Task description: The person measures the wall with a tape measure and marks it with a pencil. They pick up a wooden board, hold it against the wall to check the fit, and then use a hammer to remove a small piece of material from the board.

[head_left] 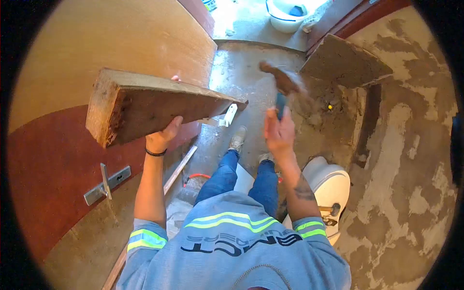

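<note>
My left hand (pixel 166 137) grips a thick wooden plank (pixel 159 108) from below and behind, its thumb on the near face. The plank is raised off the floor at a slant, with its rough cut end closest to me. At its far end is a white piece (pixel 230 116), whose kind I cannot make out. My right hand (pixel 280 133) is closed round the blue-green handle of a hammer (pixel 284 83), held up to the right of the plank. Motion blurs the brown hammer head, which is apart from the wood.
A door with a lever handle (pixel 106 186) stands at left. A white toilet (pixel 326 176) with a mallet (pixel 332 209) on it is close at right. Another board (pixel 344 60) leans by the patchy wall. Beyond the doorway sits a white bucket (pixel 284 21). A wooden strip (pixel 180 170) lies low left.
</note>
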{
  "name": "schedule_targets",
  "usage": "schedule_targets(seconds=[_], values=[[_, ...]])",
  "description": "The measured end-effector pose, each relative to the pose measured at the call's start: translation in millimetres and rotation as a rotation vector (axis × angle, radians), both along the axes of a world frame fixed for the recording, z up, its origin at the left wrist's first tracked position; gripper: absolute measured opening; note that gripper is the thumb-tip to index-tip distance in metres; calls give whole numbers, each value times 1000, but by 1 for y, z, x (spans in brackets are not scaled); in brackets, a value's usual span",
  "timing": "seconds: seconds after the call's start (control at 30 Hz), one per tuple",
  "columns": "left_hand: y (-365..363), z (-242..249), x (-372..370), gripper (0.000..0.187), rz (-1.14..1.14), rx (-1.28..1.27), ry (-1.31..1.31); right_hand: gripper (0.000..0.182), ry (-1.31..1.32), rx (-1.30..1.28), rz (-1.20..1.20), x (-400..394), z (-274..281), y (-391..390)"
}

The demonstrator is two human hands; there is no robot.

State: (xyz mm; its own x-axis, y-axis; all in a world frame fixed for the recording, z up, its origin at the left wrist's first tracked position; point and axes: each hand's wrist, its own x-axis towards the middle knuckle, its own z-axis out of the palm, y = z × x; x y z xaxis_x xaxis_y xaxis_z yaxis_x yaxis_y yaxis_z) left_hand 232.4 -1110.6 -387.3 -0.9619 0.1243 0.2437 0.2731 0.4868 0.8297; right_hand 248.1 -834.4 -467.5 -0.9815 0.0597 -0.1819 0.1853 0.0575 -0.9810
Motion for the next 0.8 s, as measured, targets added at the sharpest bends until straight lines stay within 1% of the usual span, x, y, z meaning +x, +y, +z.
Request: schedule_targets(seconds=[0.03,0.07,0.1,0.13,0.17,0.2,0.23,0.27,0.3,0.33,0.37,0.4,0.43,0.5,0.53,0.57,0.6,0.63,0.67,0.7,0.77,0.8], values=[[1,2,0,52,-20,-16,17,26,99,-70,-43,5,-2,1],[5,3,-2,52,3,83,-9,26,97,-72,-38,12,-22,-2],[5,0,-3,52,11,130,-20,24,349,298,25,25,-60,-8],[5,-3,-4,52,20,179,-30,24,187,351,196,33,-91,-16],[-4,-16,-1,45,135,199,-32,24,34,421,379,41,-123,-24],[-5,-23,6,39,246,215,-47,24,17,417,374,57,-154,-20],[-4,-19,16,39,236,217,-61,25,-145,462,480,73,-184,-10],[-3,-14,14,41,139,167,-32,26,-276,505,559,63,-202,0],[-4,-12,1,42,39,116,16,32,-324,575,383,56,-205,11],[-8,-15,6,42,26,114,11,38,-412,631,235,79,-201,22],[-10,-16,30,48,148,454,-156,39,-443,585,218,101,-201,41],[-11,-20,38,54,267,795,-284,40,-435,547,181,98,-206,62],[-14,-12,28,59,99,627,-308,40,-409,552,153,85,-202,77],[-20,2,8,70,-239,300,-266,39,-316,626,62,113,-176,99],[-12,10,8,68,-264,299,-300,39,-310,627,55,116,-160,104],[-12,4,6,68,-272,298,-289,36,-406,531,52,114,-145,109],[-11,-5,5,66,-223,305,-317,34,-505,432,50,116,-136,111],[-10,-9,4,64,-173,311,-346,34,-501,430,44,120,-141,107],[-10,-12,5,64,-179,312,-340,35,-610,334,0,126,-153,97],[-2,-10,3,61,-142,162,-296,36,-717,237,-43,128,-161,84],[12,-30,-3,53,-27,-39,-188,42,-645,-108,-210,114,-164,43],[38,-20,-13,51,-6,36,-253,44,-639,-162,-254,100,-165,22]])
